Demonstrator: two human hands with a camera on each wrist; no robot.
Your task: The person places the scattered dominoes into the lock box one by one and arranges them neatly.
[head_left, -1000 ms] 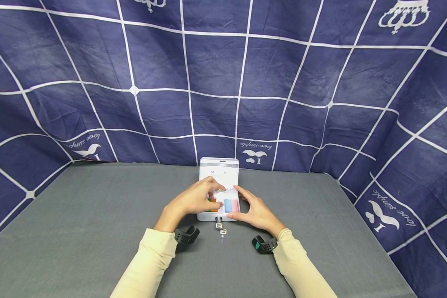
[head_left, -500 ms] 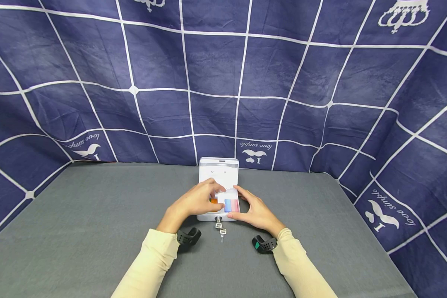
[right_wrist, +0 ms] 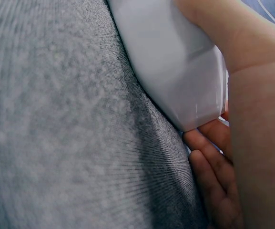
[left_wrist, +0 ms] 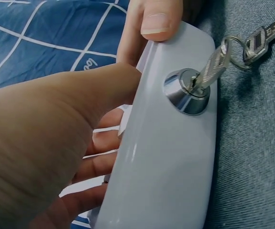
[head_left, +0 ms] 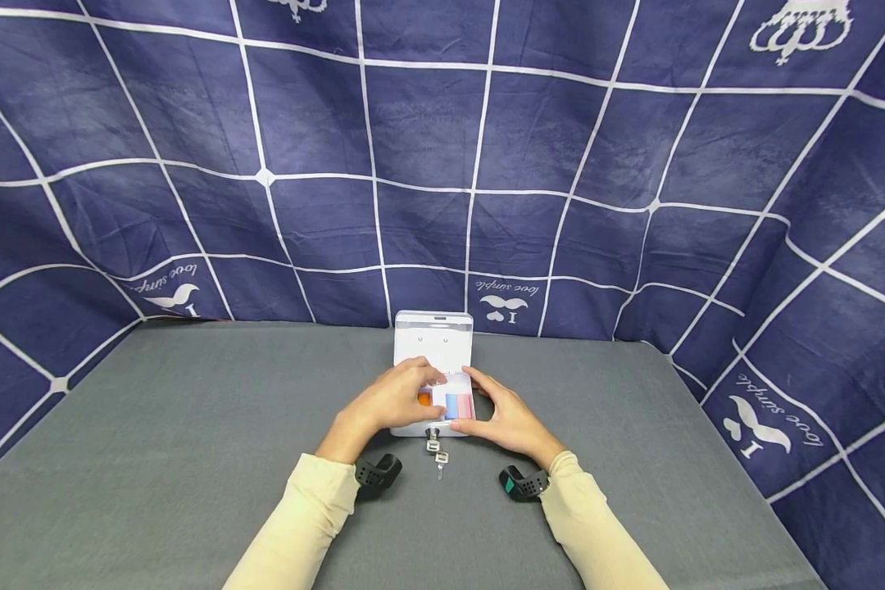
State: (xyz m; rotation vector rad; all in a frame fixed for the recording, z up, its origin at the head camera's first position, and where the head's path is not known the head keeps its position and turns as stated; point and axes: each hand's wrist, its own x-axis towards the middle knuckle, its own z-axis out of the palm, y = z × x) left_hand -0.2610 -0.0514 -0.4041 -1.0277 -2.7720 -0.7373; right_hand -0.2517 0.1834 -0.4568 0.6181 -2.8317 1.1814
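Observation:
A white lockbox (head_left: pixel 409 428) lies on the table with its lid (head_left: pixel 433 346) raised. Its front carries a round lock (left_wrist: pixel 187 90) with a key in it. Against the box's right side, my right hand (head_left: pixel 505 416) grips it, thumb on the front wall and fingers round the side. My left hand (head_left: pixel 394 397) reaches into the box from the left with curved fingers, thumb and fingertips spread over its pale middle; I cannot tell whether it pinches anything there. Beside the left thumb lies a blue and pink block (head_left: pixel 458 406). An orange piece (head_left: pixel 424 398) shows under the left hand.
A second key (head_left: pixel 440 470) hangs from the lock by a ring and lies on the grey tabletop (head_left: pixel 192 434). Behind the table hangs a dark blue cloth (head_left: pixel 428 131) with white lines. Black bands (head_left: pixel 378 474) are worn at both wrists.
My left hand has shifted slightly right inside the box, its thumb closer to the blue and pink block. A green patch seen earlier is now covered. The right hand has stayed put.

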